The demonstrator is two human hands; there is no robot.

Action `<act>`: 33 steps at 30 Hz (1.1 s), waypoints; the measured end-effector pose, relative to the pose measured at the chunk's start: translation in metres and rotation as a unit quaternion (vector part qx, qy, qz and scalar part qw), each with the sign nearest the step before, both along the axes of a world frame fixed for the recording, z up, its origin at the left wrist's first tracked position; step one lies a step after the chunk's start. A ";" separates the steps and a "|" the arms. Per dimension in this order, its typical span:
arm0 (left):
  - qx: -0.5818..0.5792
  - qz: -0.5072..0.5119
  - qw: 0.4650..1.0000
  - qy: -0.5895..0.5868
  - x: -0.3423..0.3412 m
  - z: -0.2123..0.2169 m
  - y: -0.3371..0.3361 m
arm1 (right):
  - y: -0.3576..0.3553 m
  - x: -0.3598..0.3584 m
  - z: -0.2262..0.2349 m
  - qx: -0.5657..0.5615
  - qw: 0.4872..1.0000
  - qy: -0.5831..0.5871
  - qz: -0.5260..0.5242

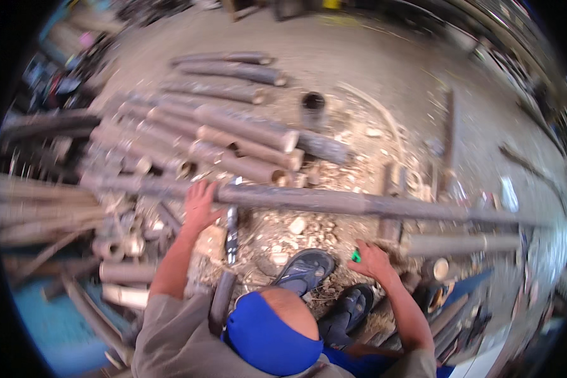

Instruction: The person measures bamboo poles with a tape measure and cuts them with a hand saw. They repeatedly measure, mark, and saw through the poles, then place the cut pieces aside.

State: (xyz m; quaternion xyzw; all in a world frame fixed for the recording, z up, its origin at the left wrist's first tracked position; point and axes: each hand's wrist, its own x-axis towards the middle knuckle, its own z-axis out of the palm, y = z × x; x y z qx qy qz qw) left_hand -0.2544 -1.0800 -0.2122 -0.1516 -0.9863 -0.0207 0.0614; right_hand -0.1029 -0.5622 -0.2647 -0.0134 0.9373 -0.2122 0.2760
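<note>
A long brownish bamboo pole (296, 198) stretches across the view from left to right, blurred towards its right end. My left hand (200, 203) is on its left part, fingers over the top and thumb on the near side. Below the pole, in front of my right foot, my right hand (373, 259) is closed around a small bright green object (356, 256), mostly hidden by the fingers; its kind I cannot make out. This hand is apart from the pole. Near my left hand, a dark rod with pale bands (232, 236) points towards me.
Cut bamboo pieces (246, 151) lie in rows beyond the pole, and one dark tube (313, 104) stands upright. Wood chips (302, 236) cover the ground around my sandalled feet (309, 268). More bamboo (460, 244) lies at the right, with stacked lengths (44, 208) at the left.
</note>
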 end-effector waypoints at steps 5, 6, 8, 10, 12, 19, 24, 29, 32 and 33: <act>-0.067 0.017 0.980 -0.187 -0.041 -0.037 -0.064 | -0.029 0.011 -0.019 0.020 0.994 0.072 0.074; -0.074 -0.011 0.985 -0.157 -0.039 -0.043 -0.070 | -0.038 0.004 -0.005 0.040 0.992 0.070 0.099; -0.072 -0.056 0.984 -0.151 -0.037 -0.040 -0.061 | -0.054 0.012 -0.013 0.040 0.986 0.135 0.091; -0.043 -0.102 0.983 -0.148 -0.045 -0.027 -0.039 | -0.077 0.011 -0.012 -0.054 0.983 0.174 0.023; 0.000 -0.131 0.974 -0.186 -0.035 -0.011 0.008 | -0.101 0.014 -0.045 -0.230 0.956 0.158 -0.095; 0.094 -0.239 0.950 -0.179 -0.006 0.044 0.179 | -0.182 -0.059 -0.025 -0.664 0.534 0.009 -0.523; 0.148 -0.300 0.927 -0.171 0.006 0.055 0.174 | -0.122 -0.072 0.079 -0.644 0.307 0.071 -0.697; 0.030 -0.204 0.942 -0.266 0.001 0.075 0.044 | 0.061 -0.049 -0.007 -0.632 0.299 0.252 -0.669; -0.032 -0.087 0.946 -0.312 0.009 0.077 -0.020 | 0.159 -0.034 -0.017 -0.627 0.301 0.262 -0.669; -0.049 -0.080 0.941 -0.325 0.010 0.076 -0.022 | 0.174 -0.034 -0.014 -0.611 0.315 0.269 -0.675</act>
